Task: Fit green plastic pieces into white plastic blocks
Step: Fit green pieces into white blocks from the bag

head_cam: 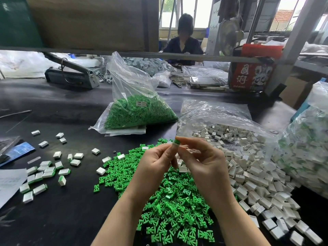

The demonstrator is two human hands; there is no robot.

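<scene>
Looking through the head camera, I see both bare hands raised above the black table (71,219), meeting at their fingertips. My right hand (204,167) pinches a small green plastic piece (177,142) between thumb and forefinger, and that piece sits at the very top of the grip, poking out above the fingertips. My left hand (156,166) curls its fingers against the same spot from the other side; a sliver of a white plastic block (170,142) shows just left of the green piece, but I cannot tell how far the two are joined.

Below the hands lies a loose heap of green plastic pieces (168,210), and to its right a spill of white plastic blocks (257,183) runs out of a clear plastic bag (221,114). A second clear bag of green pieces (138,110) stands behind. At the left, well apart from the hands, a scatter of white blocks with green edges (44,173) rests on the table. Another person (184,41) sits across the bench.
</scene>
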